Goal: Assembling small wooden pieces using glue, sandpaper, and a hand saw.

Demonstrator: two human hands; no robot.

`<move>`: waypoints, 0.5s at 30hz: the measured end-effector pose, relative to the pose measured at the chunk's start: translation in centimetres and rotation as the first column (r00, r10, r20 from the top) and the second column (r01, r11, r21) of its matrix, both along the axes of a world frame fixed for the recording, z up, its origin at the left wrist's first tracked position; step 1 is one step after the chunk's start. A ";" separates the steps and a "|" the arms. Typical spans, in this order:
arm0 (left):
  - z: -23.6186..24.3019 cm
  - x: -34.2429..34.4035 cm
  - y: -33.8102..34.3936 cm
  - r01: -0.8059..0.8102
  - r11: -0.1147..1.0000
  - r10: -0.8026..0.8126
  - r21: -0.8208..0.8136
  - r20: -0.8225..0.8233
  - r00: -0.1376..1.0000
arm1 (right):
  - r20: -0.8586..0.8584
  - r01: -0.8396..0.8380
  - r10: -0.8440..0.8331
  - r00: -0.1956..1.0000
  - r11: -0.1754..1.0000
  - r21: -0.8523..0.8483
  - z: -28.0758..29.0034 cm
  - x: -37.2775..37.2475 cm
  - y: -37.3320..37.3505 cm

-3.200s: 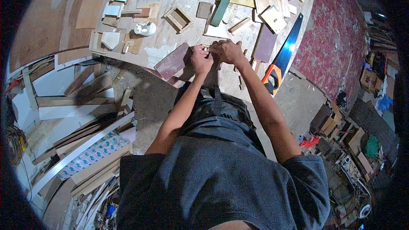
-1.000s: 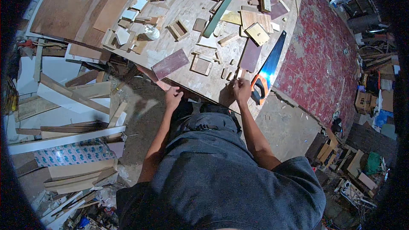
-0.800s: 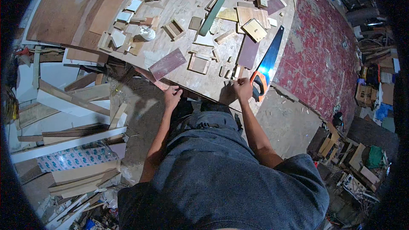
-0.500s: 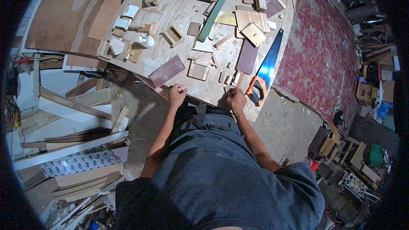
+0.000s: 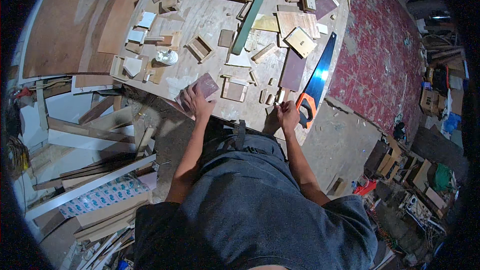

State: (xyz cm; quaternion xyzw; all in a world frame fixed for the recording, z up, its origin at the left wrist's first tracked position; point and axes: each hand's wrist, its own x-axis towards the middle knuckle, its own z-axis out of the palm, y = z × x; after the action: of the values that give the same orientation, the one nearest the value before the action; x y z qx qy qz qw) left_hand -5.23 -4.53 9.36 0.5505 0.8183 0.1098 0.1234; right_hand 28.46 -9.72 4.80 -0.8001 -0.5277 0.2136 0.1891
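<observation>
My left hand (image 5: 198,104) rests on a reddish-brown rectangular board (image 5: 208,84) at the table's near edge, its fingers spread over the surface. At the same edge, my right hand (image 5: 288,117) is closed in a pinch; whatever sits between the fingertips is too small to name. Just beyond those fingers lies a small wood strip (image 5: 284,94), with several little wood blocks (image 5: 269,98) to its left. A handsaw (image 5: 316,81) with an orange and black handle lies right of my right hand. Between my hands, farther in, is a small wooden tray-like piece (image 5: 233,91).
A long green bar (image 5: 254,11) lies across the worktable (image 5: 192,22) among many wood offcuts. A small open wooden box (image 5: 200,48) and a white bottle (image 5: 166,57) stand to the left. Large brown sheets (image 5: 60,25) flank the table; scrap boards (image 5: 90,140) pile at lower left.
My left hand has moved forward and left onto the reddish-brown board, its curled fingers now spread. My right hand stays pinched near the small wood strip. The view has shifted slightly.
</observation>
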 end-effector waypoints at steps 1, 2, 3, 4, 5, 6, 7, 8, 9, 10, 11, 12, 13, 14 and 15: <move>0.0 -0.5 0.2 0.064 0.996 -0.068 -0.054 -0.074 0.995 | 0.029 -0.062 0.062 0.998 0.998 0.017 0.7 0.1 0.8; 0.0 -0.9 0.3 0.067 0.996 -0.072 -0.059 -0.072 0.995 | 0.060 -0.124 0.122 0.991 0.992 0.032 1.4 0.1 1.5; -0.2 -1.4 0.4 0.103 0.992 -0.108 -0.065 -0.078 0.991 | 0.063 -0.120 0.119 0.991 0.992 0.028 2.2 0.3 2.2; -0.6 -2.1 0.5 0.139 0.988 -0.145 -0.071 -0.086 0.986 | 0.068 -0.186 0.190 0.979 0.981 -0.053 2.8 0.4 2.8; -0.9 -3.0 0.8 0.172 0.983 -0.173 -0.069 -0.005 0.985 | 0.066 -0.251 0.261 0.963 0.959 -0.134 3.4 0.5 3.5; -1.2 -3.7 1.1 0.176 0.982 -0.176 -0.073 -0.002 0.984 | 0.058 -0.311 0.330 0.942 0.926 -0.215 3.8 0.6 3.9; -1.5 -4.2 1.5 0.179 0.980 -0.179 -0.084 0.005 0.984 | 0.054 -0.314 0.337 0.940 0.916 -0.250 3.4 0.9 4.2; -1.8 -4.7 1.8 0.182 0.979 -0.181 -0.096 0.011 0.983 | 0.056 -0.310 0.333 0.941 0.916 -0.254 3.2 1.3 4.2; -1.6 -5.0 2.2 0.203 0.976 -0.201 -0.075 0.027 0.979 | 0.038 -0.334 0.348 0.937 0.920 -0.203 3.1 1.4 4.3; -1.4 -5.0 2.5 0.204 0.976 -0.202 -0.078 0.029 0.979 | 0.019 -0.357 0.364 0.931 0.922 -0.152 3.0 1.6 4.3; -1.3 -5.1 2.8 0.175 0.983 -0.172 -0.051 0.046 0.984 | 0.021 -0.359 0.368 0.930 0.917 -0.173 2.9 1.9 4.2; -1.3 -5.4 2.9 0.138 0.990 -0.137 -0.025 0.058 0.989 | 0.017 -0.364 0.372 0.928 0.915 -0.175 3.3 1.8 4.3; -1.4 -5.7 3.0 0.105 0.994 -0.106 0.021 0.090 0.990 | -0.030 -0.345 0.345 0.938 0.926 -0.154 3.8 1.8 4.3; -1.4 -6.1 3.2 0.102 0.995 -0.103 0.018 0.087 0.991 | -0.078 -0.324 0.316 0.945 0.936 -0.135 4.2 1.7 4.4; -1.4 -6.2 3.4 0.093 0.995 -0.096 0.037 0.108 0.989 | -0.057 -0.283 0.278 0.959 0.943 -0.177 4.4 1.9 4.1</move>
State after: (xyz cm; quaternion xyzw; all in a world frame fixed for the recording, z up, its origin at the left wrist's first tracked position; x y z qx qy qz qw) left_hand -11.42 -1.14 7.92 0.5837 0.7815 0.1471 0.1643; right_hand 30.35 -5.58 9.18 -0.7273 -0.6114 0.2984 0.0905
